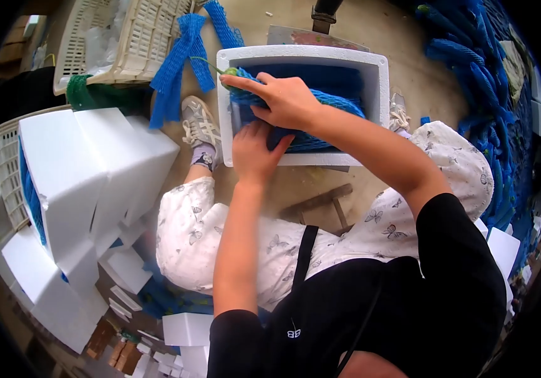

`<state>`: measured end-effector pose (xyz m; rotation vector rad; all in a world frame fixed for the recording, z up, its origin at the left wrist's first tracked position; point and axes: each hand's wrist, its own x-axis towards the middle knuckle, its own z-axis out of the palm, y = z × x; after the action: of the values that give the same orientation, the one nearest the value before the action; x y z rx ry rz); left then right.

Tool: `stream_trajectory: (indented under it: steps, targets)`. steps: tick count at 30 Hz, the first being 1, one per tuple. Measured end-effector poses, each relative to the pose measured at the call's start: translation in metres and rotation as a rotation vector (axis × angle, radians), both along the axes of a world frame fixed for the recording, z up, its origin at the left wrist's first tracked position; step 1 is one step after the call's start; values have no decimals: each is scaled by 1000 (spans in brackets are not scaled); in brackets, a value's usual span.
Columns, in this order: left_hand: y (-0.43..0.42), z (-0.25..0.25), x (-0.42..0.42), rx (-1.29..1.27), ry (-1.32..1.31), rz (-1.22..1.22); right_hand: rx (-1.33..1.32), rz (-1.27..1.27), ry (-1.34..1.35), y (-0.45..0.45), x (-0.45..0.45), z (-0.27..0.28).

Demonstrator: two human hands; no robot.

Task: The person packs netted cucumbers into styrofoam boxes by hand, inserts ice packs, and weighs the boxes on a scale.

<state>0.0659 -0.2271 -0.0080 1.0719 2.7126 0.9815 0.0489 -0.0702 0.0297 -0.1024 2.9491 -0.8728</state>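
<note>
A white foam box [303, 53] stands on the floor between my feet, with blue netting inside it. A long bundle in blue mesh netting [340, 104] lies slantwise in the box, and a round green end [229, 74] with a thin stem sticks out over the left side. My right hand [289, 101] lies across the bundle near that end, fingers over the top and thumb below, gripping it. My left hand [256, 151] reaches over the near left rim just below. Its thumb is spread from the fingers, whose tips dip into the box; nothing shows in its grasp.
Stacked white foam boxes [94, 170] and a cream plastic crate [138, 44] stand to the left. Loose blue netting sleeves [182, 69] lie beside the crate. Many blue-netted bundles [466, 57] are heaped along the right. A wooden stool [321, 200] is below the box.
</note>
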Motion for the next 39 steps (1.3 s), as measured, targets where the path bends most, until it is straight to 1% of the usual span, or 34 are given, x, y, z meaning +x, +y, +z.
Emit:
stream_trajectory:
  steps: [2, 3, 4, 6, 7, 8, 10, 11, 12, 14, 15, 16, 18, 20, 22, 24, 26, 27, 28, 29, 30, 32, 34, 35, 36, 38, 39]
  targets:
    - [-1, -3, 1, -53, 44, 79, -56, 34, -105, 18, -11, 11]
    - [2, -3, 1, -52, 6, 117, -27, 34, -211, 29, -18, 23]
    - [2, -2, 2, -49, 2, 123, -92, 19, -254, 37, -24, 21]
    - [3, 2, 2, -54, -21, 168, -230, 39, -184, 46, -30, 16]
    - [3, 3, 2, -52, -22, 173, -258, 34, -299, 51, -30, 14]
    - [3, 4, 2, -36, 6, 186, -254, 38, -302, 51, -31, 20]
    - [3, 4, 3, -28, 28, 201, -229, 103, -569, 43, -33, 26]
    - [4, 4, 3, 52, 95, 216, -266, 154, -640, 36, -34, 19]
    - [5, 4, 2, 134, 161, 226, -226, 172, -635, 25, -29, 14]
    - [3, 4, -1, 121, 113, 201, -182, 287, -653, 4, -25, -4]
    - [3, 2, -3, 89, 97, 178, -205, 278, -595, 3, -25, -7]
    - [3, 1, -4, 55, 82, 150, -110, 249, -584, 0, -25, -9]
    - [7, 1, -2, 24, 33, 155, -29, 270, -256, 8, -20, -27]
    - [7, 0, -4, -50, 70, 117, -72, 212, -284, 14, -19, -37]
    - [5, 0, -6, -3, 58, 83, -331, 229, -490, 20, -13, -39]
    - [3, 1, -2, 10, 3, 76, -310, 206, -568, 22, -12, -37]
    - [4, 2, -3, 22, 16, 91, -417, 226, -734, 20, -29, -42]
    - [5, -2, -7, -12, -34, 111, -404, 266, -706, 20, -34, -48]
    - [6, -3, -13, -49, -85, 125, -387, 241, -659, 22, -31, -50]
    - [9, -1, -10, -10, -90, 135, -402, 260, -645, 23, -26, -45]
    - [10, -1, -8, -29, -87, 125, -410, 286, -636, 25, -23, -42]
    - [10, -7, -8, -77, -138, 101, -379, 241, -702, 29, -23, -45]
    - [11, -11, -14, -145, -235, 96, -283, 75, -677, 19, -16, -51]
    - [14, -6, -18, -180, -274, 93, -249, 21, -574, 17, -14, -49]
    - [13, -9, -20, -175, -249, 91, -245, 19, -549, 22, -11, -48]
    - [10, -21, -15, -138, -99, 68, -301, -24, -418, 39, 13, -52]
    - [12, -16, -13, -170, -145, 95, -227, -85, -412, 56, 28, -42]
